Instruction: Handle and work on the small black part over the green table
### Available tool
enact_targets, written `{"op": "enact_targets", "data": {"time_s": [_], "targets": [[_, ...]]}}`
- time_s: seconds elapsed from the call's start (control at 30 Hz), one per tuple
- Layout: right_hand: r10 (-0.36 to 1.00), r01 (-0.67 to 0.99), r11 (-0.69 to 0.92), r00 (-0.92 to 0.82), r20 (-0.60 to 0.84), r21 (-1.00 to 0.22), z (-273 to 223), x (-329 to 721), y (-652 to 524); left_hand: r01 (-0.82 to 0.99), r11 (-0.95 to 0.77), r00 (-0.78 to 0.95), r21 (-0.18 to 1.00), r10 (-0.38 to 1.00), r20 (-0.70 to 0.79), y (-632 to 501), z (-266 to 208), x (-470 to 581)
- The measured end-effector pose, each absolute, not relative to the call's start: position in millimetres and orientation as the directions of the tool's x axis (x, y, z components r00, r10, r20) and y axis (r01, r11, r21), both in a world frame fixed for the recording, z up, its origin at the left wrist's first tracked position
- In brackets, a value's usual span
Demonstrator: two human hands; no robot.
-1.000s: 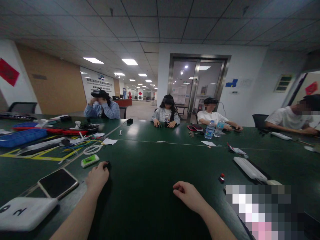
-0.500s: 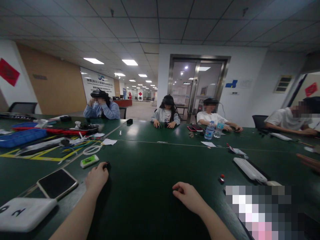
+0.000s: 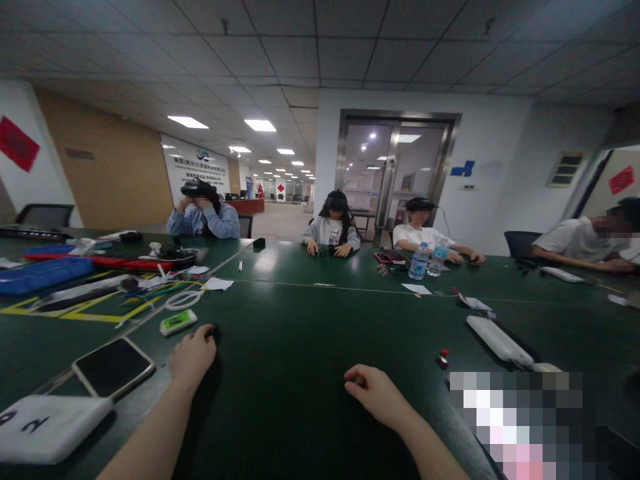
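My left hand (image 3: 194, 353) rests on the green table (image 3: 280, 373) with its fingers closed around a small black object (image 3: 214, 331). Most of that object is hidden by the fingers, so its kind does not show. A green-and-white box-like item (image 3: 179, 323) lies just beyond this hand, and a phone (image 3: 114, 367) with a dark screen lies to its left. My right hand (image 3: 374, 395) lies on the table to the right, fingers loosely curled and a little apart, with nothing visible in them. Further right is a small red and dark item (image 3: 443, 359).
A white case (image 3: 55, 427) stands at the near left. Beyond it are a coiled white cable (image 3: 184, 300), loose wires and a blue tray (image 3: 45, 275). Right of me lies a long white device (image 3: 500, 341). Bottles (image 3: 419, 261) stand across the table, where several people sit.
Both my hands stay almost where they were. At the right edge, another person's hand has gone out of view, and the person seated there has shifted slightly.
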State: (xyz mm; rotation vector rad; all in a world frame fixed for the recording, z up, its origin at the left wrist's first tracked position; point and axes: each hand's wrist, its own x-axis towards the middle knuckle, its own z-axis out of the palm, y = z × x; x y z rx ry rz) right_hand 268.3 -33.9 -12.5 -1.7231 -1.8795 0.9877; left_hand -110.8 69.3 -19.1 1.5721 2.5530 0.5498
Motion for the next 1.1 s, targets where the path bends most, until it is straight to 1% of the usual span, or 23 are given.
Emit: {"op": "enact_targets", "data": {"time_s": [0.17,0.33,0.67,0.83,0.9,0.97,1.03,1.1], "targets": [[0.975,0.687,-0.005,-0.159,-0.157,-0.727,-15,269,-32,0.853,0.399,-0.465,0.337,0.874,0.14,71,-21,-112],[0.972,0.666,-0.006,-0.171,-0.161,-0.746,-15,270,-34,0.849,0.404,-0.471,0.342,0.871,0.14,72,-23,-113],[0.971,0.672,-0.03,-0.157,-0.182,-0.74,-13,269,-34,0.849,0.406,-0.473,0.339,0.869,0.143,71,-23,-113],[0.975,0.674,-0.02,-0.152,-0.165,-0.739,-15,268,-34,0.864,0.397,-0.454,0.311,0.88,0.138,68,-20,-108],[0.976,0.673,-0.021,-0.148,-0.163,-0.739,-15,268,-34,0.891,0.35,-0.403,0.289,0.903,0.146,67,-19,-100],[0.974,0.663,-0.028,-0.149,-0.168,-0.748,-14,268,-34,0.927,0.27,-0.315,0.262,0.938,0.147,64,-19,-87],[0.975,0.654,-0.026,-0.151,-0.164,-0.756,-15,267,-34,0.959,0.156,-0.196,0.239,0.968,0.155,59,-21,-69],[0.978,0.654,-0.012,-0.149,-0.144,-0.757,-15,266,-34,0.97,-0.012,-0.032,0.244,0.984,0.174,52,-25,-46]]}}
